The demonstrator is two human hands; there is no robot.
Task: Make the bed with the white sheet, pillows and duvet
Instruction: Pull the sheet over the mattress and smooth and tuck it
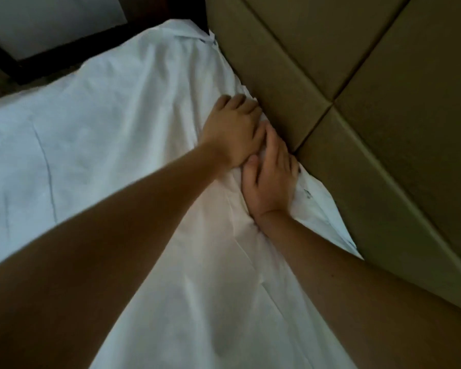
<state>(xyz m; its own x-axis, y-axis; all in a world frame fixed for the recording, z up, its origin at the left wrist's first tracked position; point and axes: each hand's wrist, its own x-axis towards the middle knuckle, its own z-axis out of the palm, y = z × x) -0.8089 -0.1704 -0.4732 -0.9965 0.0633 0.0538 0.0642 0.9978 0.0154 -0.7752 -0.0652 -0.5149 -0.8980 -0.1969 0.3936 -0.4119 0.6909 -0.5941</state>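
A thin white cotton sheet (104, 115) lies spread over the bed, bunched at the head edge against the tan padded headboard (330, 62). The right hand (272, 182) presses flat, grip spread. The left hand (234, 131) dips into the gap, grip unclear. The cloth looks light, soft and slippery, best taken by its bunched edge.

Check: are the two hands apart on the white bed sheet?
No, the left hand touches the right hand, both on the white bed sheet.

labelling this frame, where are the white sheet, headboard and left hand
white sheet (91, 129): head view, smooth middle area
headboard (383, 75): head view, padded panel
left hand (234, 129): head view, back of hand
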